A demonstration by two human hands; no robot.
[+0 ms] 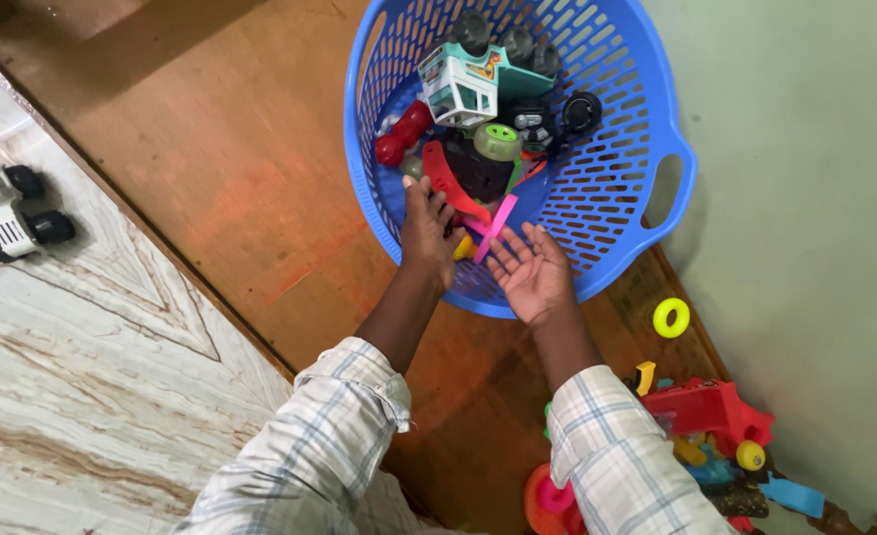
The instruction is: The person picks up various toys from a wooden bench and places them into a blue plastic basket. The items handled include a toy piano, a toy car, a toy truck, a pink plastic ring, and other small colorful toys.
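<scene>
Both hands reach over the near rim of the blue basket, which lies tipped on the brown floor with its mouth toward the person. The left hand rests palm down on the rim, fingers spread, gripping nothing. The right hand is open, palm up, just under a pink strip that pokes out of the toy pile; whether it touches is unclear. Inside sit a white-and-teal truck, a red dumbbell and a red curved piece, loosely heaped. The risk is that the tilted basket rolls or the heap slides if the left hand presses the rim. With the open palm closing on nothing, the strip could slip past it. A yellow ring and toy cars lie loose on the floor nearby.
</scene>
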